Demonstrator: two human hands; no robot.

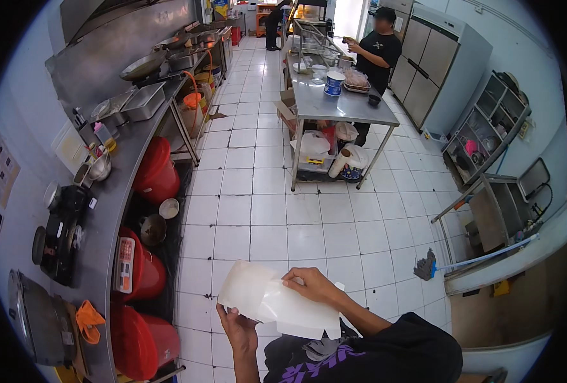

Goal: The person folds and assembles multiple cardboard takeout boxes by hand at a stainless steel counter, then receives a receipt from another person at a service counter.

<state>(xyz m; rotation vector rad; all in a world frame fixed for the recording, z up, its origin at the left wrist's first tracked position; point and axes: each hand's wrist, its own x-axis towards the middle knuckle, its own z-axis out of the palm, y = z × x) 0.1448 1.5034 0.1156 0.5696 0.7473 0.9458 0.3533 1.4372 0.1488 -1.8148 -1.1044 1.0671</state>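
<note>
Before my chest is a white paperboard box blank (307, 311), partly folded, with notched flaps along its near edge. A raised panel (245, 289) forms its left end. My left hand (240, 330) grips the lower left edge, thumb on the near side and the other fingers partly hidden. From the right, my right hand (312, 286) pinches the sheet's upper edge beside the fold, thumb and index finger close together. The blank is held off the floor by both hands.
A steel counter (106, 206) runs along the left, with red lidded buckets (156, 167) below. Ahead stands a steel table (331, 107), a person (377, 48) beside it. A mop (427, 265) projects from the right near a sink (494, 210). White tiles (269, 206) cover the floor.
</note>
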